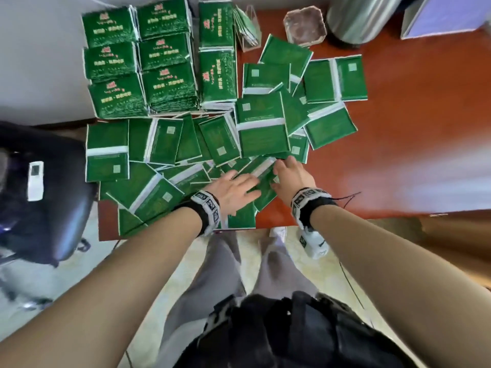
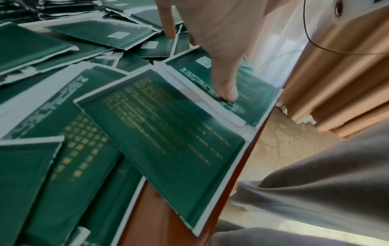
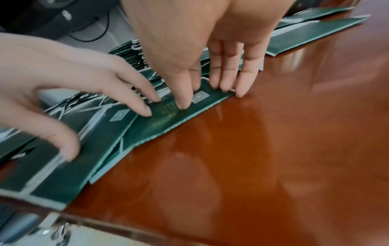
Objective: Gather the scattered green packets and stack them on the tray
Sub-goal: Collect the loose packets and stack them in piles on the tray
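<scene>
Green packets [image 1: 261, 134] lie scattered and overlapping across the left half of the red-brown table [image 1: 414, 134], reaching its near edge, with a few hanging over that edge. At the far left corner more of them stand in neat stacks [image 1: 140, 62], printed face up; what carries those stacks is hidden under them.

The left hand [image 1: 233, 191] lies flat with straight, spread fingers pressing on the loose packets near the near edge. The right hand [image 1: 291, 176] is just beside it, fingers straight and together, the fingertips [image 3: 240, 91] pressing the edge of one packet [image 3: 168, 114] down onto the table; neither hand has closed round anything.

Towards the far edge stand a clear holder with packets [image 1: 247, 29], an octagonal dish [image 1: 304, 25] and a metal canister [image 1: 358, 17]. A black chair [image 1: 45, 197] left of the table carries a white remote [image 1: 36, 180].
</scene>
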A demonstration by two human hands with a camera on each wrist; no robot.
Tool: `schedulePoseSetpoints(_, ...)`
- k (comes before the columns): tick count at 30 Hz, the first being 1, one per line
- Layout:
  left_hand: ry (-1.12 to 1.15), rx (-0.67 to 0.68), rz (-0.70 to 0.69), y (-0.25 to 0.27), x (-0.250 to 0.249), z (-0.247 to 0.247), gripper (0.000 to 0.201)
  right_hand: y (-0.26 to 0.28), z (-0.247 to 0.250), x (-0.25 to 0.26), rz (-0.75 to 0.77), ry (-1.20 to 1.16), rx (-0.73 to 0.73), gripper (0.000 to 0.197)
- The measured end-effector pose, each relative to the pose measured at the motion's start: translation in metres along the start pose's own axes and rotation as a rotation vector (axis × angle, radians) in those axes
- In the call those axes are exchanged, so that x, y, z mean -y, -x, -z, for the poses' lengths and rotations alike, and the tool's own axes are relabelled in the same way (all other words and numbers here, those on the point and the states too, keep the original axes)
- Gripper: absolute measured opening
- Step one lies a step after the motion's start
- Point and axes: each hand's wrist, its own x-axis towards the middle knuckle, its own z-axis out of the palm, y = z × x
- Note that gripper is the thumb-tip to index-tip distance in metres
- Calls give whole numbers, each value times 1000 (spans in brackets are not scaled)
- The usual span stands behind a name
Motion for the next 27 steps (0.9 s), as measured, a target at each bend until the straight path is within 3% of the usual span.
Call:
schedulePoseSetpoints(3,-52,7,7,-8,1,4,84,0,-5,-6,45,55,-79,45)
schedulePoseSetpoints(11,-113,5,4,-12,7,1,85,-9,-9,-2,-158,-174,-75,67)
schedulePoseSetpoints(19,-130,-35,-26,-8,11,1,84,-11,-8,3,-327,-366,-18,56)
schedulePoseSetpoints(23,-26,-13,31,-12,10,5,87,-2,-6,7,-466,-482,-27,38)
schedulePoseSetpoints(27,179,-112,181,-12,14,8,64,11,5,2,-611,-749,17,36)
